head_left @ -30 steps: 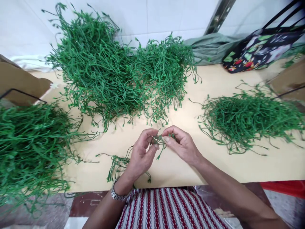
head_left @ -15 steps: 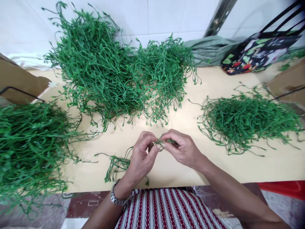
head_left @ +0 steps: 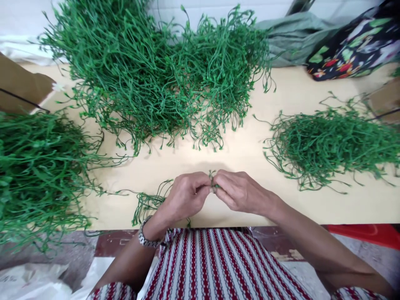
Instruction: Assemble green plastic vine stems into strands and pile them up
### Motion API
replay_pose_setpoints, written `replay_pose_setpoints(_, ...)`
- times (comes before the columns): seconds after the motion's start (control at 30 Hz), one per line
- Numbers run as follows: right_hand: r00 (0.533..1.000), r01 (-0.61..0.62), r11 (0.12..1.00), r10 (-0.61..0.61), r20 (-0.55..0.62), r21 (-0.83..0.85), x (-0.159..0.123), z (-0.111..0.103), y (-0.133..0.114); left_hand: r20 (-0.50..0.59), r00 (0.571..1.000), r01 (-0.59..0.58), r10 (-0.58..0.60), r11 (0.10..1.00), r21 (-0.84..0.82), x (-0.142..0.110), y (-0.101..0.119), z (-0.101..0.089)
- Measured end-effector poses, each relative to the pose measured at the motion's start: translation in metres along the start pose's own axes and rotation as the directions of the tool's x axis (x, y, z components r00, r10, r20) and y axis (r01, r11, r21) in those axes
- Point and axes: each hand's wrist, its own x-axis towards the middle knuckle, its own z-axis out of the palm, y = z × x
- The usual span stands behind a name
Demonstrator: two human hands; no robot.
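Observation:
Fingertip to fingertip over the front of the table, my two hands pinch a small green plastic stem (head_left: 212, 174). Its forked tip pokes up between them, while the rest is hidden by my fingers. My left hand (head_left: 190, 193) is closed on it from the left and wears a metal watch at the wrist. From the right, my right hand (head_left: 240, 189) is closed on the same piece. A small bunch of loose green stems (head_left: 148, 204) lies on the table by my left wrist, partly behind it.
A big heap of green stems (head_left: 131, 75) rises at the back. More stem piles lie at the left (head_left: 40, 166) and the right (head_left: 331, 143). Behind are a green cloth (head_left: 293, 39) and a floral bag (head_left: 346, 50). Cardboard boxes flank the table (head_left: 237, 154).
The view has tipped downward, so the table and piles sit higher. My fingers have closed in tighter around the stem, and its tip now points up between them.

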Motion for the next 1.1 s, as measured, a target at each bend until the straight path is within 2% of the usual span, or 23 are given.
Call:
replay_pose_setpoints(0.13,0.995,-0.023,0.999,0.027,0.098,-0.042,0.0,-0.003,-0.005,0.039,0.998,-0.041,0.04,0.999,0.034,0.0,0.001,-0.001)
replay_pose_setpoints(0.27,0.997,0.004,0.985,-0.018,0.078,0.172,-0.003,-0.001,0.0,0.108,0.991,-0.069,0.076,0.996,-0.061,0.0,0.001,-0.007)
replay_pose_setpoints(0.37,0.996,-0.028,0.945,-0.003,0.093,0.326,-0.004,-0.002,0.008,0.126,0.989,-0.042,0.076,0.967,-0.251,0.002,-0.001,-0.015)
replay_pose_setpoints(0.5,0.992,-0.108,0.884,0.129,-0.015,0.456,-0.001,-0.012,0.012,0.081,0.996,0.066,-0.027,0.838,-0.541,0.005,-0.007,-0.019)
replay_pose_setpoints(0.57,0.972,-0.16,0.834,0.227,-0.065,0.527,0.0,-0.016,0.011,0.083,0.995,0.097,-0.058,0.779,-0.62,0.005,-0.009,-0.019)
replay_pose_setpoints(0.63,0.94,-0.229,0.764,0.334,-0.067,0.603,0.002,-0.016,0.008,0.078,0.995,0.102,-0.067,0.749,-0.654,0.004,-0.011,-0.018)
replay_pose_setpoints(0.73,0.902,-0.324,0.658,0.432,0.012,0.68,0.006,-0.011,0.004,0.061,0.993,0.112,-0.097,0.727,-0.678,0.003,-0.011,-0.014)
replay_pose_setpoints(0.83,0.896,-0.377,0.635,0.435,0.091,0.675,0.012,-0.004,0.0,0.005,0.982,0.135,-0.191,0.677,-0.724,0.002,-0.011,-0.009)
replay_pose_setpoints(0.97,0.898,-0.392,0.627,0.422,0.129,0.673,0.016,0.001,-0.005,-0.12,0.939,0.125,-0.323,0.644,-0.755,0.002,-0.01,0.001)
replay_pose_setpoints(1.03,0.902,-0.383,0.612,0.408,0.139,0.692,0.016,0.004,-0.007,-0.216,0.92,0.079,-0.329,0.693,-0.717,0.002,-0.008,0.005)
replay_pose_setpoints(1.1,0.915,-0.344,0.625,0.39,0.101,0.7,0.016,0.007,-0.007,-0.306,0.911,0.017,-0.276,0.768,-0.641,0.002,-0.005,0.008)
